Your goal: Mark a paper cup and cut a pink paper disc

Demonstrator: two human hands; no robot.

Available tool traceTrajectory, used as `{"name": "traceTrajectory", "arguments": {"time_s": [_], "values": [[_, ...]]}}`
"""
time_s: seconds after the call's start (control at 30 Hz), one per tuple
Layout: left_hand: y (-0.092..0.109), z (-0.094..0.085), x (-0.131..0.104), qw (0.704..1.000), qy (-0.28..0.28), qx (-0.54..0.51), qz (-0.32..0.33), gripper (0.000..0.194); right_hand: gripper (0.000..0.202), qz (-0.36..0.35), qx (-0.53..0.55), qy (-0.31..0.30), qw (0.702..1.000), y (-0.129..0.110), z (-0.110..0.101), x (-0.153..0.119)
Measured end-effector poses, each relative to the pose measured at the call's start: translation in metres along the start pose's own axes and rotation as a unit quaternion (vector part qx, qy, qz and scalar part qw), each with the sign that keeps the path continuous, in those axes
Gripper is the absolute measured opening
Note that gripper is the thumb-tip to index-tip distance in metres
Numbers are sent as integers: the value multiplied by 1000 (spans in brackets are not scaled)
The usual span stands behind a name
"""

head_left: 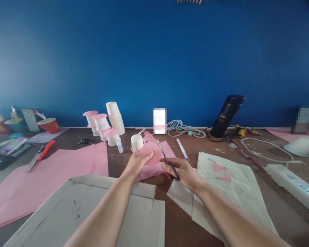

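Pinched in my left hand is a round pink paper disc, held up above the table. My right hand grips black-handled scissors, whose blades point up and away beside the disc's right edge. I cannot tell if the blades touch the paper. Under and behind the disc lies a cut pink sheet. A white paper cup stands just behind my left hand. Further left are white cups topped with pink discs and a small glue bottle.
Pink sheets and a grey cardboard piece cover the left side. Printed papers with pink scraps lie at right, near a power strip. A black flask, coiled cable and phone stand along the blue wall.
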State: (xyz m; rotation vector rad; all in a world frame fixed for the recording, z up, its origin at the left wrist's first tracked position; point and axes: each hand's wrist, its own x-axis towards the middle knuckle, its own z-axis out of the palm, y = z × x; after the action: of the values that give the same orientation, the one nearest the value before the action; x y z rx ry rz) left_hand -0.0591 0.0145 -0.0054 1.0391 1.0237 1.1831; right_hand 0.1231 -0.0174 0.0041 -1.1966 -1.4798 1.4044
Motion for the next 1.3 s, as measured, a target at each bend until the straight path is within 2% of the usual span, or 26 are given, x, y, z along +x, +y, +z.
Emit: {"name": "traceTrajectory", "arguments": {"time_s": [0.2,0.57,0.77,1.03,1.3], "values": [[5,3,-3,999,-4,-36,-19,43,54,1,-1,-2,1000,0,0,0],[2,0,0,1000,4,1,-16,46,48,-3,5,-10,1000,-4,2,-1],[2,0,0,1000,25,0,-7,45,52,-3,-6,0,1000,4,1,3],[0,-2,1,1000,-7,12,-8,45,52,-12,-21,5,1000,8,0,4],[-2,-2,1,1000,-2,-12,-8,48,52,-13,-21,19,1000,5,2,3]]}}
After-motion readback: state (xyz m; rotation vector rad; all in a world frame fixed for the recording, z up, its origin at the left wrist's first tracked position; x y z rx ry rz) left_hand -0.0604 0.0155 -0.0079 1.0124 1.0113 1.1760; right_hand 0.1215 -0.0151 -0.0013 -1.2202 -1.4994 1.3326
